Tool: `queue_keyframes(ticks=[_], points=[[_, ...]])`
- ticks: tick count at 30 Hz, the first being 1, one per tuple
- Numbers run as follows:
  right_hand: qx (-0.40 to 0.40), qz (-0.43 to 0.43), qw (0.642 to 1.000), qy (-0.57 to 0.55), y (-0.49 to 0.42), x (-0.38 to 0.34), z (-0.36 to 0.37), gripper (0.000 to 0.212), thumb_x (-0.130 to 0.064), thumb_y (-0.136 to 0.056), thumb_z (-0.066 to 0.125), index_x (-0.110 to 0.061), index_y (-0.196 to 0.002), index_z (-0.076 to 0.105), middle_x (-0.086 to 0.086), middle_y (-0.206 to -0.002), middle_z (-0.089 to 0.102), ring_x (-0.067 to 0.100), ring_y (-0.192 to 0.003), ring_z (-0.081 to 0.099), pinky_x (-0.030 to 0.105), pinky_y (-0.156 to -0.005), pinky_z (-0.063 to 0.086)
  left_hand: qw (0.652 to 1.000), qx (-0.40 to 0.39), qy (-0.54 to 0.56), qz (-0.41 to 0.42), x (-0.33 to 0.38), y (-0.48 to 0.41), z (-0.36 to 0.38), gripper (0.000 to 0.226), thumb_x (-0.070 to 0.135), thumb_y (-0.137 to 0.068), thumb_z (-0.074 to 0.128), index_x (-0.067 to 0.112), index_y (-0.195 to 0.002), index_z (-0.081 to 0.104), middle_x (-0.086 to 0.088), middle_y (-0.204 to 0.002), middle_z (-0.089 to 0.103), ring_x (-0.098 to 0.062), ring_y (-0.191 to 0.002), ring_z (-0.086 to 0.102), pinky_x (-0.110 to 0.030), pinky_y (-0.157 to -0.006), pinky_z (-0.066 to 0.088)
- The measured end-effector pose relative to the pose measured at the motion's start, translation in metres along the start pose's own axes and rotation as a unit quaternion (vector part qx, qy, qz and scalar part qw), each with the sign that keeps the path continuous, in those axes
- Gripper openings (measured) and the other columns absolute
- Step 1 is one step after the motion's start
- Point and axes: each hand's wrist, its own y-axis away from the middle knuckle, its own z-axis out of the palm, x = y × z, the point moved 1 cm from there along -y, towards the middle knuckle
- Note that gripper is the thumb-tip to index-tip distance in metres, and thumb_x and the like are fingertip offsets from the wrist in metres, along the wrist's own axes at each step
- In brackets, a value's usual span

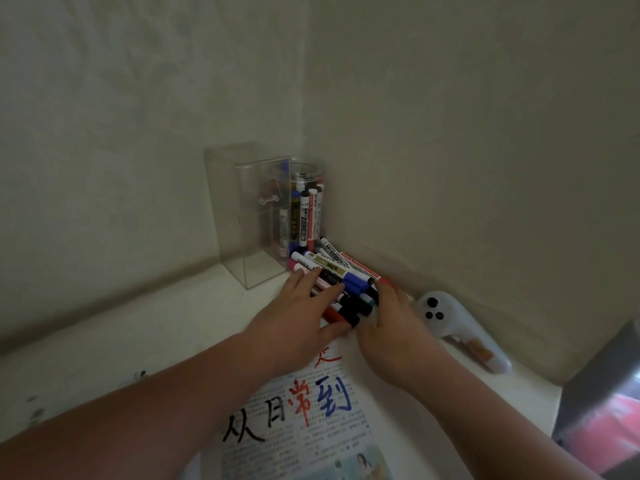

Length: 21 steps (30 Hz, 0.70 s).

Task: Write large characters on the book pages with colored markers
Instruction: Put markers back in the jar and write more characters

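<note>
Step in hand: judged to be the choosing of a marker from the loose pile; no single marker is yet singled out.
Marker pile (346, 282): found at centre of frame, heaped in the corner of the counter (138, 341) just in front of the jar; the barrels are crossed over one another, and black, blue and red caps are noted.
Left hand (304, 306): grip apart; the fingers are laid fairly straight across the top of the pile, with the thumb spread at its near edge. No marker is seen to be enclosed.
Right hand (394, 327): grip apart; the fingers are set against the cap ends on the right side of the pile. Nothing is seen to be pinched.
Book page (304, 417): lying flat at lower centre, partly beneath both forearms; large black, red and blue characters are already written on it.
Jar (308, 202): clear, upright, holding further markers, beside a clear box (242, 209) left of it.
Controller (446, 320): white, lying at right of frame, just beside the right hand.
Handling advised: the pile should be steadied with one hand while one marker of the wanted colour is drawn out lengthwise by its barrel, not by its cap.
Risk: crossed barrels are likely to roll if the pile is swept sideways, and some may be pushed onto the written page.
</note>
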Motion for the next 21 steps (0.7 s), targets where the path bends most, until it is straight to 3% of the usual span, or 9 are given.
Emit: queue_keyframes(ticks=[2, 5, 8, 10, 14, 17, 19, 21], points=[[-0.026, -0.004, 0.991, 0.134, 0.007, 0.006, -0.008, 0.056, -0.012, -0.091, 0.050, -0.020, -0.145, 0.040, 0.001, -0.141, 0.046, 0.022, -0.130, 0.043, 0.035, -0.107, 0.042, 1.000, -0.002, -0.007, 0.000, 0.001, -0.001, -0.001, 0.071, 0.068, -0.096, 0.038, 0.043, -0.158, 0.012, 0.005, -0.169, -0.008, -0.023, -0.155, -0.012, -0.045, -0.124, 0.008], [-0.068, 0.009, 0.951, 0.301, 0.013, 0.010, -0.022, 0.043, -0.003, -0.092, 0.046, -0.019, -0.132, 0.050, 0.001, -0.120, 0.056, 0.020, -0.116, 0.049, 0.033, -0.090, 0.048, 1.000, 0.001, -0.001, 0.000, 0.003, 0.000, -0.004, 0.071, 0.067, -0.097, 0.039, 0.041, -0.158, 0.015, 0.004, -0.169, -0.005, -0.024, -0.155, -0.011, -0.047, -0.124, 0.009], [-0.098, 0.007, 0.939, 0.330, 0.003, 0.004, -0.025, 0.033, -0.002, -0.096, 0.048, -0.015, -0.126, 0.054, 0.000, -0.095, 0.051, 0.018, -0.095, 0.051, 0.029, -0.077, 0.045, 1.000, 0.007, -0.001, -0.005, 0.003, 0.000, -0.003, 0.069, 0.064, -0.098, 0.040, 0.039, -0.158, 0.016, 0.003, -0.169, -0.003, -0.024, -0.155, -0.008, -0.047, -0.125, 0.011], [-0.106, -0.007, 0.934, 0.341, -0.009, -0.003, -0.026, 0.031, -0.003, -0.096, 0.051, -0.014, -0.124, 0.058, -0.001, -0.091, 0.051, 0.018, -0.088, 0.053, 0.027, -0.074, 0.043, 1.000, 0.015, -0.002, -0.010, 0.001, 0.000, -0.003, 0.066, 0.059, -0.100, 0.041, 0.038, -0.158, 0.017, 0.002, -0.169, 0.000, -0.024, -0.155, -0.005, -0.047, -0.125, 0.014], [-0.117, -0.009, 0.926, 0.359, -0.023, -0.014, -0.032, 0.023, -0.008, -0.096, 0.054, -0.013, -0.115, 0.065, 0.004, -0.115, 0.069, 0.024, -0.107, 0.067, 0.028, -0.076, 0.044, 0.999, 0.034, 0.009, -0.015, -0.003, 0.002, -0.004, 0.063, 0.057, -0.099, 0.045, 0.038, -0.156, 0.024, 0.004, -0.165, 0.017, -0.021, -0.153, 0.008, -0.045, -0.123, 0.023], [-0.135, -0.004, 0.908, 0.396, -0.015, -0.013, -0.035, 0.022, -0.008, -0.094, 0.057, -0.015, -0.113, 0.065, 0.002, -0.114, 0.070, 0.021, -0.107, 0.067, 0.026, -0.076, 0.044, 0.998, 0.053, 0.024, -0.004, -0.004, 0.007, -0.008, 0.059, 0.055, -0.098, 0.050, 0.038, -0.152, 0.033, 0.008, -0.155, 0.032, -0.014, -0.144, 0.024, -0.033, -0.117, 0.030], [-0.119, 0.002, 0.910, 0.398, -0.008, -0.012, -0.040, 0.023, -0.009, -0.094, 0.055, -0.016, -0.114, 0.065, 0.001, -0.112, 0.069, 0.021, -0.107, 0.067, 0.025, -0.079, 0.046, 0.998, 0.049, 0.025, 0.001, -0.004, 0.008, -0.010, 0.059, 0.054, -0.099, 0.050, 0.038, -0.152, 0.032, 0.009, -0.156, 0.031, -0.012, -0.144, 0.025, -0.031, -0.117, 0.028], [-0.076, 0.016, 0.927, 0.368, -0.009, -0.013, -0.049, 0.022, -0.010, -0.092, 0.055, -0.017, -0.111, 0.063, 0.000, -0.098, 0.064, 0.022, -0.100, 0.066, 0.027, -0.079, 0.049, 0.999, 0.037, 0.023, -0.001, -0.004, 0.008, -0.010, 0.060, 0.055, -0.099, 0.049, 0.039, -0.153, 0.030, 0.009, -0.160, 0.025, -0.012, -0.147, 0.020, -0.033, -0.120, 0.024]])
